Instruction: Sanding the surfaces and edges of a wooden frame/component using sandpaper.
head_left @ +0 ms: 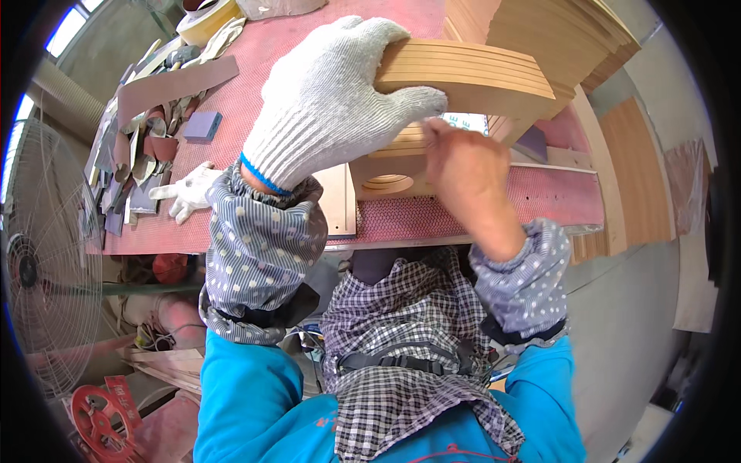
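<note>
Wooden piece (486, 73) is over the pink worktop (258, 58), its left end clasped between the thumb and fingers of your gloved left grip (332, 89). Your bare right grip (469, 170) curls just below, near a white printed sheet (471, 121); whether it pinches that, I cannot tell. Beneath lies wood with an oval hole (415, 170). Stacked boards (552, 38) crowd your right; a spare glove (191, 190), purple block (203, 126) and scrap heap (147, 174) lie left.

Knit glove (324, 92) white with blue edging, wooden piece (467, 73) tan with darker lines, desk (525, 197) pinkish red, oversleeves (262, 247) grey-blue striped with pale dots, apron (390, 397) black-and-white checked, shirt (247, 386) bright blue.
</note>
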